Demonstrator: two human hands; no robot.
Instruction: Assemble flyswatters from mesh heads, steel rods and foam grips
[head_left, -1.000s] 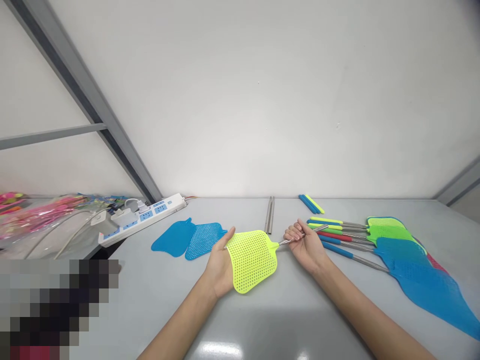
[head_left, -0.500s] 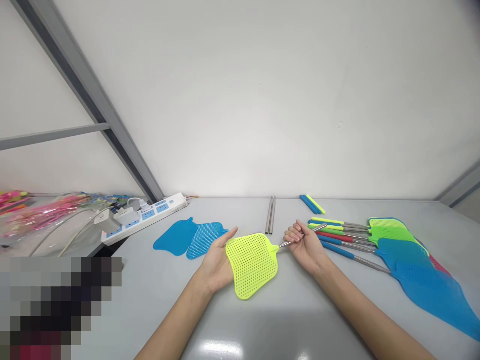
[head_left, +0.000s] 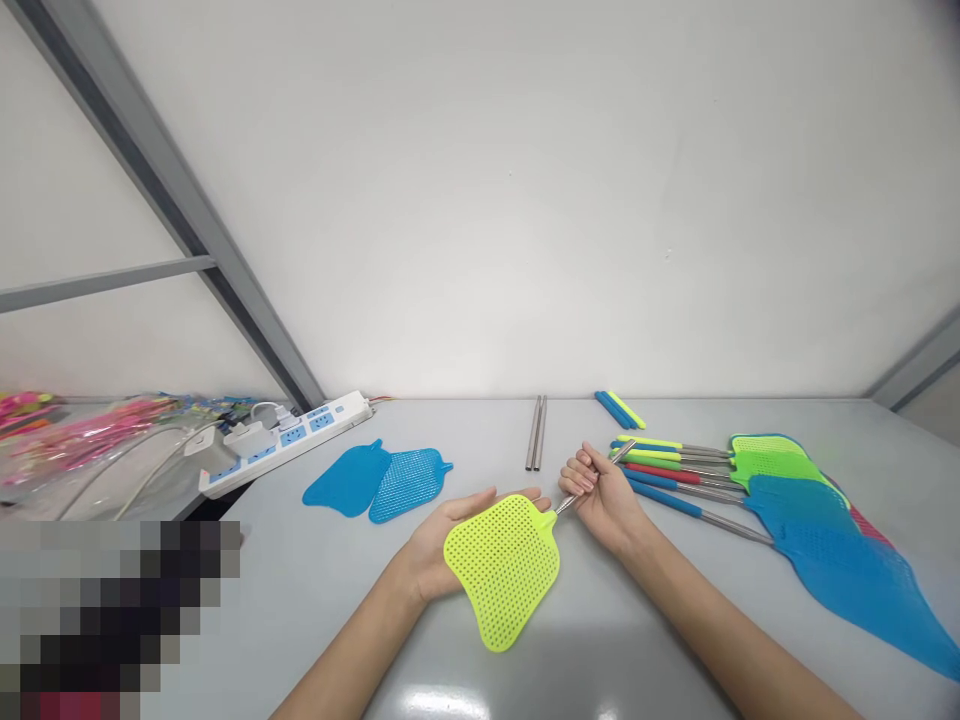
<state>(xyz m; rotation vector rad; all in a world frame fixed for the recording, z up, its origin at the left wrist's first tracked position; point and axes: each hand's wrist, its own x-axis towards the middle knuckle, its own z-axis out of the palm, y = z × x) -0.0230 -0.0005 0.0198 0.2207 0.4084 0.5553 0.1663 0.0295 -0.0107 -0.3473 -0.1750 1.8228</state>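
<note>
A yellow-green fly swatter point(head_left: 504, 570) with a perforated head and a thin metal rod is in front of me. My right hand point(head_left: 600, 497) is closed round the rod, whose free end points up to the right. My left hand point(head_left: 442, 548) lies palm up behind the swatter head, fingers stretched out, partly hidden by it. Whether the palm touches the head I cannot tell. Two loose blue swatter heads point(head_left: 409, 484) lie on the table to the left, one overlapping the other. Two metal rods point(head_left: 536, 433) lie side by side beyond my hands.
Several fly swatters point(head_left: 840, 560) with coloured grips are piled at the right. Blue and yellow grip sleeves point(head_left: 619, 409) lie near the wall. A power strip point(head_left: 289, 440) with plugs sits at the left, beside plastic-wrapped pink items point(head_left: 97, 440). A pixelated patch hides the lower left.
The swatter head has tilted and swung down towards me. My left hand has shifted further under it, with fingertips now showing past its upper edge. My right hand keeps its grip on the rod.
</note>
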